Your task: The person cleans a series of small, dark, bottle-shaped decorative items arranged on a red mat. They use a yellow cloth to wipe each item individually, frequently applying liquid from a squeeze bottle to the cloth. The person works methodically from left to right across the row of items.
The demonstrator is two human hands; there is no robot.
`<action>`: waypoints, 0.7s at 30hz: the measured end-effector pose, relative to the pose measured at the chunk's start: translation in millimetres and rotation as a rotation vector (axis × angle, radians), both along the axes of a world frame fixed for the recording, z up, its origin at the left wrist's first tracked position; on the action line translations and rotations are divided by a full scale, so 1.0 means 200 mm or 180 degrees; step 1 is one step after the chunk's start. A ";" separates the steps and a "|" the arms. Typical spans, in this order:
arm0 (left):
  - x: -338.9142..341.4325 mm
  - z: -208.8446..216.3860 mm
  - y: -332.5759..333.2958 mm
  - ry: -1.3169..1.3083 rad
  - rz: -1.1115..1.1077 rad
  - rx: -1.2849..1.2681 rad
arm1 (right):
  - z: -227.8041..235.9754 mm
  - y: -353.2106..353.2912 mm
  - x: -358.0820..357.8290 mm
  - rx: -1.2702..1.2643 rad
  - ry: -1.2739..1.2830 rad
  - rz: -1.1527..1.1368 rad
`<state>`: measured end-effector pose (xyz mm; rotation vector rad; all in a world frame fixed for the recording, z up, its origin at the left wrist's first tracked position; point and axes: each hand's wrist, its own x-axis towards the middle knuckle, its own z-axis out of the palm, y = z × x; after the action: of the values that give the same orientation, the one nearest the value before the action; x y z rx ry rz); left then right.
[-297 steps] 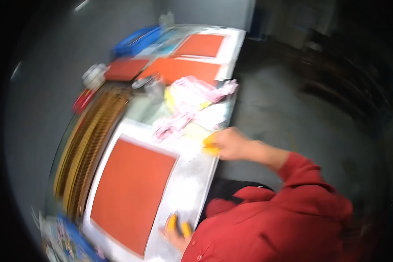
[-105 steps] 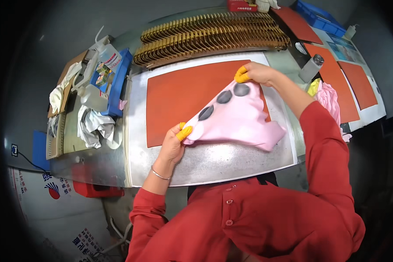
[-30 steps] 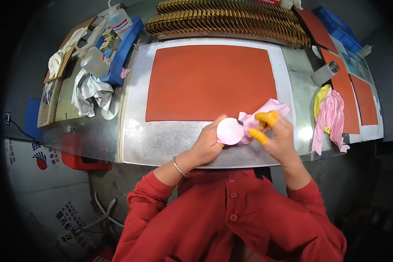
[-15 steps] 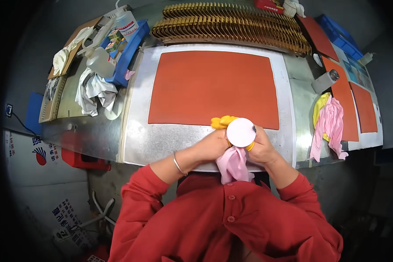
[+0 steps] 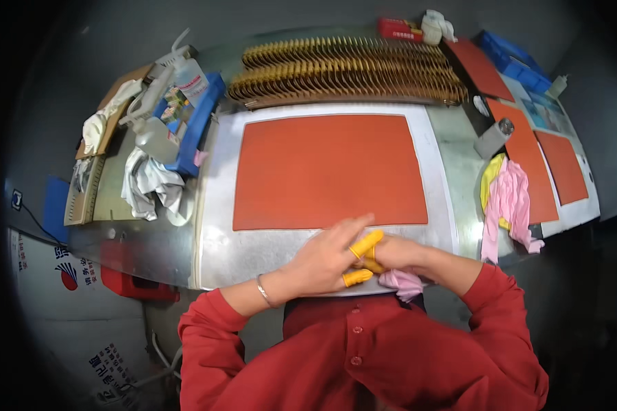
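In front of my waist, at the table's near edge, my two hands meet. My left hand [image 5: 322,259] has its fingers stretched and apart, with yellow finger cots [image 5: 367,244] on some of them. Its fingers overlap my right hand [image 5: 399,253], whose fingers are bent and partly hidden. A crumpled pink cloth [image 5: 402,283] hangs from under my right hand, gripped there. Just beyond the hands, an orange-red sheet [image 5: 329,171] lies flat on a white-edged board [image 5: 219,164].
A rack of curved, gold-coloured pieces [image 5: 349,72] stands at the back. To the left are a blue tray [image 5: 202,130], squeeze bottles [image 5: 156,140] and white cloths [image 5: 151,181]. On the right lie a grey bottle [image 5: 493,138], pink and yellow cloths [image 5: 509,198] and more orange sheets [image 5: 562,164].
The round white disc seen between my hands is no longer visible. My left hand has opened its fingers across the right, and the pink cloth has shifted rightward with the right hand.
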<state>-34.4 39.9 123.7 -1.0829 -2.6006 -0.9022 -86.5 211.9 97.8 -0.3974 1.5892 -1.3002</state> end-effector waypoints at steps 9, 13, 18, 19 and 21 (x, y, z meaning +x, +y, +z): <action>-0.04 -0.24 0.05 -0.0420 0.0876 0.1077 | 0.04 -0.02 -0.06 -0.0054 0.1342 -0.0124; -0.06 -0.30 0.14 -0.2348 0.0979 0.3231 | 0.01 -0.02 -0.04 0.0651 0.4526 0.0224; -0.08 -0.20 0.06 -0.4650 0.0240 0.4021 | 0.09 0.00 -0.07 0.0251 0.5310 0.0936; -0.09 -0.27 0.04 -0.4718 0.0098 0.3753 | 0.12 0.01 -0.07 0.0154 0.5141 0.1062; -0.09 -0.23 0.06 -0.4531 0.0604 0.3319 | 0.11 0.01 -0.10 0.0345 0.4793 0.1185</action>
<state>-51.6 51.4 77.9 0.2860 -1.9647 -3.1711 -106.4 213.5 120.2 -1.7760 2.5232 -0.4851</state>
